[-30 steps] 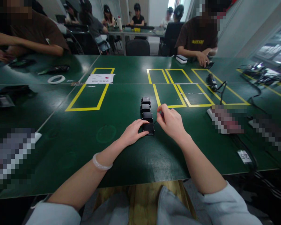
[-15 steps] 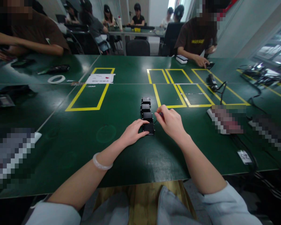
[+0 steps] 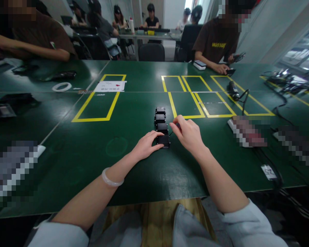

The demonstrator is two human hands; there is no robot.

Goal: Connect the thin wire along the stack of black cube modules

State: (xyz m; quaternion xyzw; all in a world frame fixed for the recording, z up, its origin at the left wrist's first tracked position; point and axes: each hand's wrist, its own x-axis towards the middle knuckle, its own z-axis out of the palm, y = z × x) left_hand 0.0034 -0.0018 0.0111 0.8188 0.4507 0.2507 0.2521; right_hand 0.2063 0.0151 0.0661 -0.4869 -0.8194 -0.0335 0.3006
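Observation:
Several small black blocks stand in a row on the green table, running away from me. My left hand [image 3: 145, 145] grips the nearest black block [image 3: 163, 140], fingers along its far left side and thumb at its near edge. A second black block [image 3: 162, 127] sits just beyond it, with another pair of black blocks [image 3: 160, 117] farther back. My right hand [image 3: 187, 132] is closed in a pinch around a small screwdriver [image 3: 178, 126], mostly hidden by the fingers. Its thin dark shaft slants down to the right side of the nearest block; the tip is too small to make out.
Yellow tape rectangles [image 3: 90, 120] mark the green table [image 3: 144, 178]. A tape roll [image 3: 62, 87] and a paper sheet [image 3: 110, 86] lie back left. Blurred devices flank me, with cables [image 3: 270, 159] on the right. Two people sit across the table, a black object [image 3: 230, 71] by one's hand.
My hands and the row of blocks stay almost in place. Across the table at the right, the person's raised hand now shows a dark object.

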